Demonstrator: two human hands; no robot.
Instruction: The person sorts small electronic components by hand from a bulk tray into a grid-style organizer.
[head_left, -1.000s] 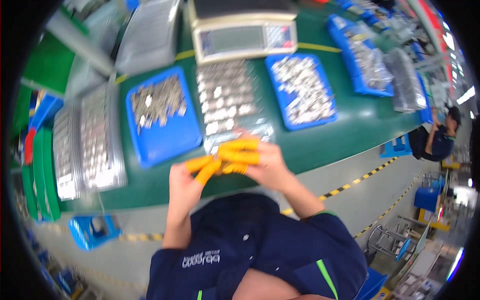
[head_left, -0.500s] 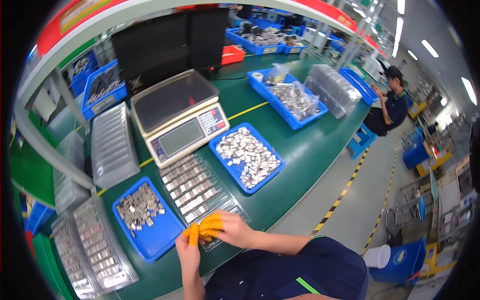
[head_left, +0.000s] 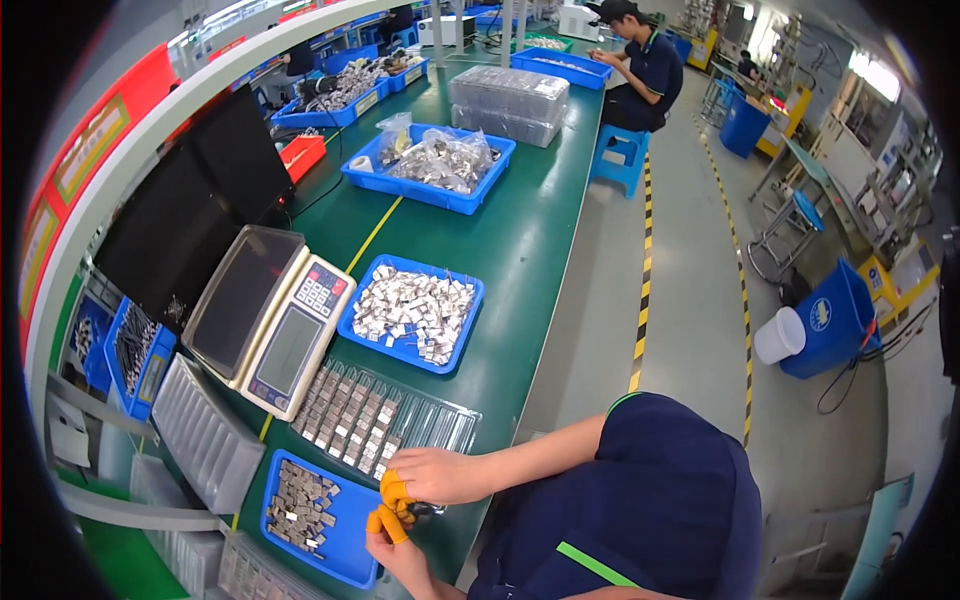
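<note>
My left hand (head_left: 396, 558) and my right hand (head_left: 440, 476) meet at the near edge of the bench, orange finger cots on their fingertips. Both are closed in a pinch, fingertips together; anything between them is hidden. Just beyond lies a clear ribbed plastic tray (head_left: 446, 420), partly filled with rows of small metal-and-white parts (head_left: 350, 415). Left of my hands, a blue tray (head_left: 347, 540) holds loose brownish-grey metal parts (head_left: 300, 505). Farther off, another blue tray (head_left: 386, 344) is heaped with small white and silver parts (head_left: 415, 305).
A weighing scale (head_left: 290, 350) stands left of the clear tray. Stacked clear trays (head_left: 205, 435) lean nearby. At the back are a blue bin (head_left: 460, 203) of bagged parts and a wrapped stack of plastic trays (head_left: 510, 100). A co-worker (head_left: 655, 70) sits on a blue stool (head_left: 620, 160).
The view has swung to the right, so the bench appears turned and shifted left. My hands stay pinched together, close by the clear tray and the near blue tray.
</note>
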